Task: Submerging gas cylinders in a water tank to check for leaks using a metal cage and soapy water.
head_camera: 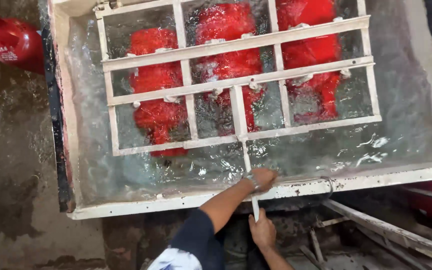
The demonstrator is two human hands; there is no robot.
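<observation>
While hands [262,205] grip it, white rod [255,207] stands.

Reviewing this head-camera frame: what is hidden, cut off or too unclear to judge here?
- Three red gas cylinders under the white metal grid frame: rippling water blurs their outlines and valves.
- Left hand: fingers curl over the white tank rim, so its grip is hidden.
- Right hand on the thin white handle rod: arm cut by the bottom edge.
- Red cylinder on the floor: cut by the left edge.

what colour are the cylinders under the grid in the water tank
Bright red cylinders, seen through the rippling water beneath the white grid; the head view shows them.
</observation>
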